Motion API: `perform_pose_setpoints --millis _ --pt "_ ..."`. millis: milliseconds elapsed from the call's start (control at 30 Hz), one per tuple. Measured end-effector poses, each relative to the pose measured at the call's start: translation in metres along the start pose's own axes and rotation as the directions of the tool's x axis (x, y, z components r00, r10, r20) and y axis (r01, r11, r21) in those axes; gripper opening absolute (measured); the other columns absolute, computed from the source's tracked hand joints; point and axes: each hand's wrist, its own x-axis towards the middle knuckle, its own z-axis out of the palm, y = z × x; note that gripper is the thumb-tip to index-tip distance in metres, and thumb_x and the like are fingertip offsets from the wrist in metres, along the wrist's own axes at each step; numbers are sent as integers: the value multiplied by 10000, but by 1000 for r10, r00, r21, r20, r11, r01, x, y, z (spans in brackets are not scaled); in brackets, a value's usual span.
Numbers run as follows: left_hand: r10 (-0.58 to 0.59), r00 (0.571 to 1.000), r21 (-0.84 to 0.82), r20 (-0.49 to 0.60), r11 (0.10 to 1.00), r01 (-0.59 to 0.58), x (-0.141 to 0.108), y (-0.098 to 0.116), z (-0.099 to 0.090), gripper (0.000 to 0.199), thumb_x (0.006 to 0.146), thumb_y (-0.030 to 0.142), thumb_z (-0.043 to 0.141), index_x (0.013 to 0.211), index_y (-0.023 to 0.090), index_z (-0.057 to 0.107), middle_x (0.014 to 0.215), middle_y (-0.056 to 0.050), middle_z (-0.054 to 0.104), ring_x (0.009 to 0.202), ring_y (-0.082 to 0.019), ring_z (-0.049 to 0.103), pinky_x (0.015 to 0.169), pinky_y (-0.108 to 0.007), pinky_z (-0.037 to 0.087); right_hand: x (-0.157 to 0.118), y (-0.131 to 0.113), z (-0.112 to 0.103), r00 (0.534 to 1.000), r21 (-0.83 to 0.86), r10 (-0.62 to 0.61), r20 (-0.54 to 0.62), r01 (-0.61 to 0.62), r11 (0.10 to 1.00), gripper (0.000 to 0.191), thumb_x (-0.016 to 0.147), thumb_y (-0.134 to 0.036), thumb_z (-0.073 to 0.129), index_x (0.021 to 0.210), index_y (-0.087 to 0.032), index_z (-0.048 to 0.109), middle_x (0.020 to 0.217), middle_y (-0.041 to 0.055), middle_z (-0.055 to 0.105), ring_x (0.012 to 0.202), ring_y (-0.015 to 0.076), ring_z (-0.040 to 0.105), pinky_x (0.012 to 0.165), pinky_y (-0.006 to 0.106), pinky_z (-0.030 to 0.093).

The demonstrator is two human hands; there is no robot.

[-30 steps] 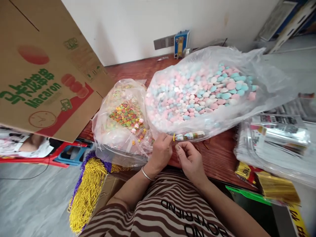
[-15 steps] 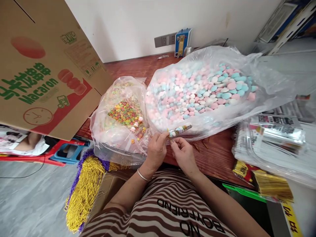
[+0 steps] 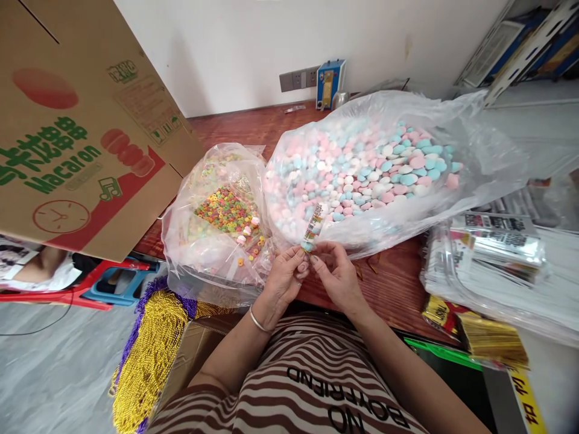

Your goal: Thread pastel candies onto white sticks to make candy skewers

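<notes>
A slim clear candy packet (image 3: 314, 224) with printed lettering stands tilted up between my two hands, pale candies showing near its lower end. My left hand (image 3: 284, 274) is closed around the packet's gathered neck. The fingers of my right hand (image 3: 337, 272) pinch at the same neck, where a bit of gold twist tie (image 3: 308, 251) shows; the fingertips partly hide it. Just beyond lies a big clear bag of pink, white and blue candies (image 3: 362, 181). Left of it is a clear bag of small ring-shaped coloured candies (image 3: 226, 208).
Loose gold twist ties (image 3: 371, 265) lie on the red-brown table (image 3: 393, 289). Stacked printed packets (image 3: 497, 241) and a bundle of gold ties (image 3: 493, 340) are at right. A cardboard box (image 3: 90, 120) stands at left, and a blue device (image 3: 330, 84) by the wall.
The candy packet has swung from pointing right to standing more upright, its printed side now showing. My left hand has turned, with its fingers curled more toward me.
</notes>
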Motion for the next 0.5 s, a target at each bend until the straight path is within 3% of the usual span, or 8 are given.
perform_pose_setpoints --millis 133,267,333,400,467,500 --pt "46 999 66 -1 997 -46 1 -3 -1 420 632 382 917 751 125 607 558 71 440 480 -21 328 439 -146 229 -1 -6 -2 996 42 56 66 -59 997 386 878 -439 689 1169 -198 609 930 66 745 788 211 707 730 351 573" --pt "226 974 341 13 915 -217 -2 -10 -7 306 824 433 761 872 154 646 565 61 474 490 -60 391 479 -186 305 2 -8 -3 998 -32 66 -12 -66 997 276 876 -441 678 946 -175 706 874 70 762 760 209 682 721 334 541" --pt "405 908 616 110 689 -382 -3 -10 -12 208 926 378 645 941 172 672 661 14 583 592 -105 523 573 -225 420 4 -7 -5 998 -86 46 -35 -49 995 260 877 -429 662 865 -173 705 796 57 745 704 198 646 679 319 510" --pt "540 782 801 311 293 -521 -4 -8 -17 169 974 292 565 1015 182 687 841 -48 687 786 -159 634 725 -280 502 5 -7 -7 999 -151 14 -46 -21 988 241 875 -409 651 825 -176 689 754 48 725 670 192 619 658 314 484" --pt "571 658 821 490 -50 -568 -2 -6 -20 186 989 219 517 1073 173 677 961 -90 720 907 -189 665 815 -314 521 5 -7 -8 999 -195 -22 -37 14 981 226 882 -391 634 798 -184 666 743 44 711 660 189 609 650 311 472" --pt "571 619 809 540 -147 -569 -2 -6 -21 195 994 195 499 1086 166 668 967 -98 723 910 -192 671 819 -316 524 5 -7 -8 999 -207 -40 -25 34 978 216 888 -381 624 796 -188 657 743 43 705 660 188 608 649 310 471"
